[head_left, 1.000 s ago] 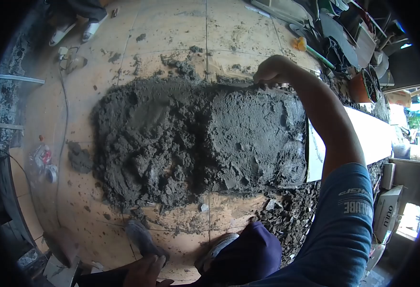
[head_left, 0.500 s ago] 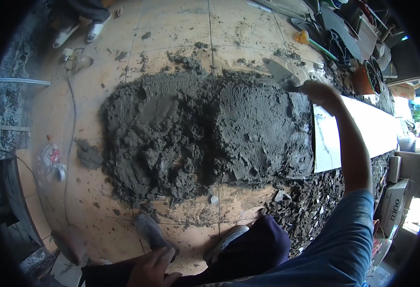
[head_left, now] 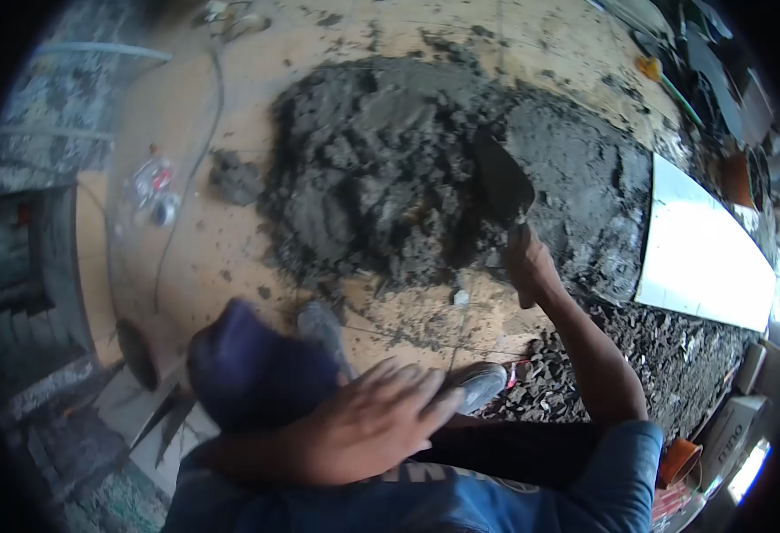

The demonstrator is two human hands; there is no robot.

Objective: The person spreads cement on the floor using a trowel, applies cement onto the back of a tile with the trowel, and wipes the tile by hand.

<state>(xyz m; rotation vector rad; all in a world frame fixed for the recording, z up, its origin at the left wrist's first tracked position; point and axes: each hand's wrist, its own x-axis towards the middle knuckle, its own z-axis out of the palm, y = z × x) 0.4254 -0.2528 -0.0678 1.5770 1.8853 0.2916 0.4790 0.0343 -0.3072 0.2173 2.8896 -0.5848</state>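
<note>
My right hand (head_left: 529, 264) grips a trowel (head_left: 503, 185), its dark blade pointing away from me. The blade is at the seam between a lumpy heap of wet grey mortar (head_left: 363, 151) and a flatter mortar bed (head_left: 589, 164). Whether it cuts into the mortar or hovers just above, I cannot tell. A white tile (head_left: 705, 253) adjoins the flatter bed on the right. My left hand (head_left: 376, 422), a little blurred, is in front of my body near my knee, fingers stretched out and holding nothing.
Broken rubble (head_left: 656, 355) covers ground at the lower right. On the left, a cable (head_left: 199, 164) crosses the tiled floor past a clear plastic bag (head_left: 152, 182). An orange pot (head_left: 678, 464) stands lower right; tools and clutter (head_left: 714, 71) line the upper right.
My right hand brought the trowel from the mortar's far right edge back to the middle seam. My left hand rose and moved right, its fingers straightening. The view shifted.
</note>
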